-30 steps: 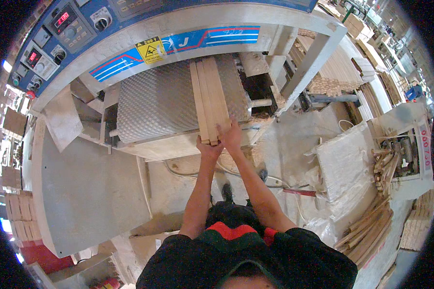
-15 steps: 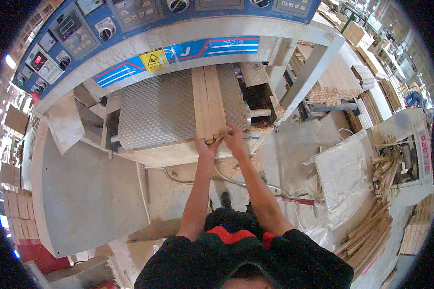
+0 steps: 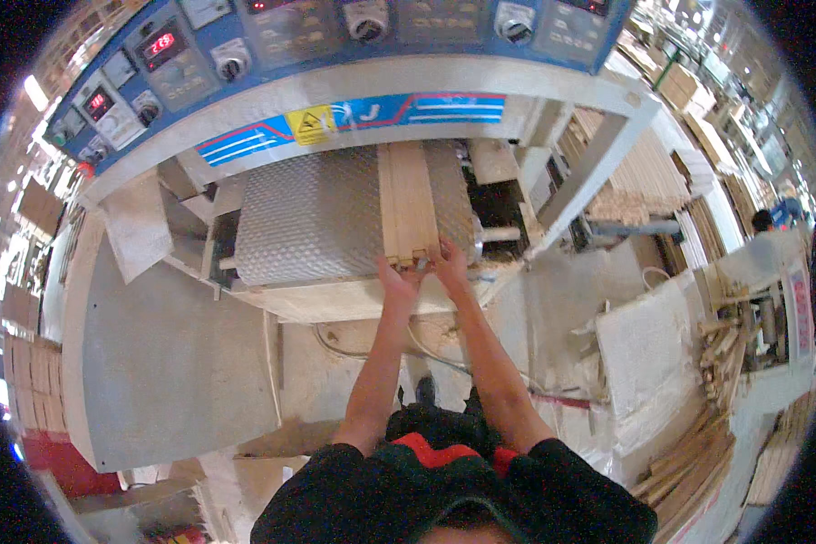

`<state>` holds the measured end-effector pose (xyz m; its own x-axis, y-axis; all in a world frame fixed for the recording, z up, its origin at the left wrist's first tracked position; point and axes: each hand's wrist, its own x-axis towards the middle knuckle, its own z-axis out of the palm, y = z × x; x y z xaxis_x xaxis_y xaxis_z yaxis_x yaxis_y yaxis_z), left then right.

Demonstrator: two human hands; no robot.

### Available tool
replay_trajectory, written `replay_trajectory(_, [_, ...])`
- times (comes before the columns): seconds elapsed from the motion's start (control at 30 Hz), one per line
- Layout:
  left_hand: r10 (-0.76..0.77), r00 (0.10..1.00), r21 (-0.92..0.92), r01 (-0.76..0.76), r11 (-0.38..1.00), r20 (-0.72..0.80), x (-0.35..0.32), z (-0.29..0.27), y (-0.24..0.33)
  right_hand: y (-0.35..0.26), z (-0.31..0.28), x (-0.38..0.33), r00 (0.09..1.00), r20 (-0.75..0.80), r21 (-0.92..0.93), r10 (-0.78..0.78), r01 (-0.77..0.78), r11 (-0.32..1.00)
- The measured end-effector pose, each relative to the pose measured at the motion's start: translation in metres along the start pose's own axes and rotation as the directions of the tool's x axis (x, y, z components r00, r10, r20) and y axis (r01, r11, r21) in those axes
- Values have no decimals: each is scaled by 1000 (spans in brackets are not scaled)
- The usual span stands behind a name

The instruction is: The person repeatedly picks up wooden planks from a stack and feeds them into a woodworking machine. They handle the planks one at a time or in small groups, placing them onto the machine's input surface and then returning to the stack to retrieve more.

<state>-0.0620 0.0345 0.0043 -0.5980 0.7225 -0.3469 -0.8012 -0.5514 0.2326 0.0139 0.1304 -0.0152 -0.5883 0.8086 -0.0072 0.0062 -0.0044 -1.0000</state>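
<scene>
Light wooden strips (image 3: 408,199) lie side by side on the dimpled grey conveyor belt (image 3: 308,218), their far ends passing beneath the front frame of a blue and white machine. At the near left corner of the strips, my left hand (image 3: 401,277) has its fingers closed, slightly blurred. My right hand (image 3: 451,268) grips the near right corner, thumb and fingers pinched close to the other hand. Both forearms reach straight forward over the belt's front edge. The fingertips under the wood are hidden.
A blue control panel (image 3: 317,36) with knobs and red displays spans the top. To the left stands a grey sheet-metal panel (image 3: 172,335). Stacked boards (image 3: 635,172) and a wrapped white pile (image 3: 653,363) are on the right. Hoses lie on the floor, and a person (image 3: 780,216) is far right.
The strips have slid slightly farther in along the belt, with both hands following at their near ends. My view has shifted, so the machine sits lower and more of its panel shows.
</scene>
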Motion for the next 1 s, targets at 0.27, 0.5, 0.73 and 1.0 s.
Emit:
replay_trajectory(0.27, [22,988,-103,-38,994,-154,-18,-12,-3,3,-2,-29,979,43,100,199,-202,974])
replay_trajectory(0.5, [-56,958,-84,34,996,-281,-54,-42,-32,37,-45,-67,981,-8,21,194,-194,981])
replay_trajectory(0.73, [-227,882,183,325,928,-414,-105,-113,-58,69,-156,-139,929,-54,-273,367,-367,889])
replay_trajectory(1.0, [-333,860,289,457,841,-387,-92,-127,-80,42,-238,-166,925,-279,-389,257,-354,851])
